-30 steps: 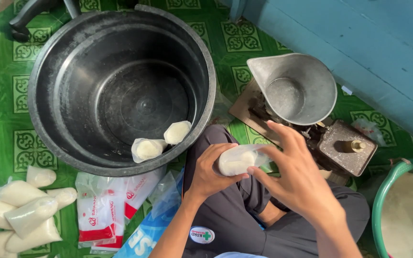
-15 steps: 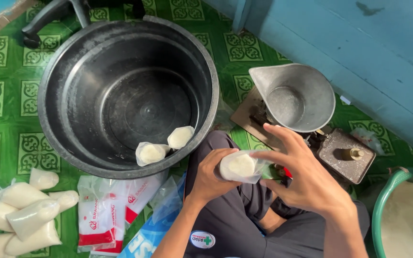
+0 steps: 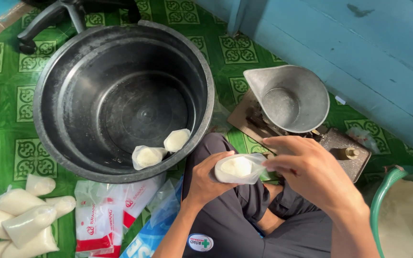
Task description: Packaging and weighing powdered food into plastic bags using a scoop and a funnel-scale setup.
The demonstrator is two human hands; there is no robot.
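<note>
Clear plastic: the small bag of white grains is held over the person's lap, just off the black tub's near rim.
Long axis: roughly crosswise, closed bottom toward the left hand, open neck toward the right hand.
Left fingers: wrapped under and around the bag's body.
Right fingers: pinched together on the neck.
Pose: both forearms reach in from below, wrists nearly level.

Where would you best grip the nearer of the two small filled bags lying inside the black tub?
Probably around its plump white middle, coming straight down from above. The bag lies on its side against the near wall of the black tub, beside the second bag, so the wall blocks a sideways approach. Its loose clear plastic end looks too limp for a firm hold.
</note>
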